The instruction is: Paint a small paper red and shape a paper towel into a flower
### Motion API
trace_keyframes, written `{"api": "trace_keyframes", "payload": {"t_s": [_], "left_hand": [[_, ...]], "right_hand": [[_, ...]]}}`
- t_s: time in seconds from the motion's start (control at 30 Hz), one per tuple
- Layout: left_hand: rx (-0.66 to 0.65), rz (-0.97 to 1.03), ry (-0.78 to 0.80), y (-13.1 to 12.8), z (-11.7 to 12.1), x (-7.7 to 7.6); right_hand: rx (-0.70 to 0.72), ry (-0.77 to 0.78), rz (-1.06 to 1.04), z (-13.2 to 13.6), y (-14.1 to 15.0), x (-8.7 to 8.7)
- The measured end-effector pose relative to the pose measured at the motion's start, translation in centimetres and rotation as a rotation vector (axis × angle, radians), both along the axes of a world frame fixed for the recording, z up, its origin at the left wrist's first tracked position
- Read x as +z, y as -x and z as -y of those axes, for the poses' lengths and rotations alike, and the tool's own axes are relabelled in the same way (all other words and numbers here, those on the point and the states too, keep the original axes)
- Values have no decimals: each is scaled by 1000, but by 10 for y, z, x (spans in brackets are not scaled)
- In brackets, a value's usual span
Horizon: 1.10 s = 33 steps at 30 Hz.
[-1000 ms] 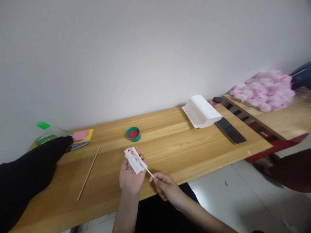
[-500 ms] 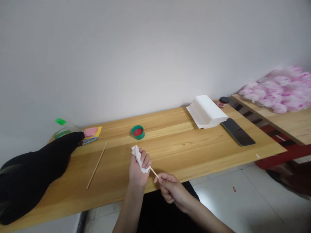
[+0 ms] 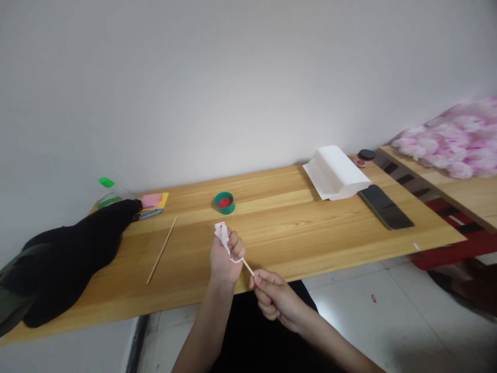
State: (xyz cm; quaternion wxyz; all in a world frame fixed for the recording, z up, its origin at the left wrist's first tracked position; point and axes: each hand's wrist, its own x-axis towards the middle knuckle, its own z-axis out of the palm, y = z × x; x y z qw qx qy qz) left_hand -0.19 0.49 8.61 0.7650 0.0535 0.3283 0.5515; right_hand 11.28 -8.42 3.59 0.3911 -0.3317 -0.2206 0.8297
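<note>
1. Right at the table's [image 3: 279,233] near edge, the right hand [image 3: 277,300] pinches a thin stick [image 3: 249,267] between thumb and forefinger, its other fingers curled in.
2. Just beyond, the left hand [image 3: 225,261] is wrapped closed around white tissue [image 3: 221,231] marked with red, and the stick runs into that grip; its far end is hidden, and whether either hand touches the wood, I can't tell.
3. Over to the left, a loose stick [image 3: 162,250] lies well apart from the hands, and a dark bundle [image 3: 77,254], cut off by the frame, covers the table's left side.
4. Ahead of the left fist, a green cap [image 3: 225,210] holds something red; a broad stretch of wood runs rightward from there to the phone [image 3: 388,209].
5. Farther back, white paper [image 3: 337,173] meets the phone's far end; beside it, a dark-lidded jar [image 3: 365,158], label too small to read.
6. Off right, past a gap, a pink fluffy pile [image 3: 458,142] leaves the frame.
</note>
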Motion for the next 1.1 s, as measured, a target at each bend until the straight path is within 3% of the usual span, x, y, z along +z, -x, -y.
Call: {"api": "trace_keyframes", "payload": {"t_s": [0.33, 0.6, 0.8, 0.9, 1.0, 1.1], "left_hand": [[-51, 27, -86, -11, 5, 9], [-35, 38, -197, -20, 10, 7], [-6, 32, -180, -22, 8, 5], [43, -102, -158, -24, 1, 2], [171, -332, -91, -29, -7, -4], [287, -504, -24, -34, -13, -9]], "right_hand": [[145, 94, -258, 0, -19, -5], [298, 156, -404, 2, -21, -2], [220, 57, -218, 7, -11, 5], [130, -18, -46, 7, -5, 8], [59, -168, 240, 6, -3, 9], [-25, -424, 644, 6, -5, 12]]}}
